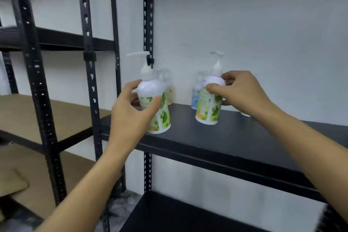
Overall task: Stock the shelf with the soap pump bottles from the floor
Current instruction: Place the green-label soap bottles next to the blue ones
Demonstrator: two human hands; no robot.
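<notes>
Two white soap pump bottles with green leaf labels stand on the black shelf (216,137). My left hand (130,111) grips the left bottle (150,90) near the shelf's front left corner, thumb across its label. My right hand (243,92) grips the right bottle (211,103) around its shoulder, further back. Behind the left bottle stands a bottle with a yellowish label (169,94). A blue-labelled bottle (195,98) stands behind the right one. Both are blurred and partly hidden.
A white object (245,114) peeks out under my right wrist at the wall. Black slotted uprights (148,24) frame the shelf. A lower black shelf (169,216) lies below. To the left, another rack holds brown boards (37,115).
</notes>
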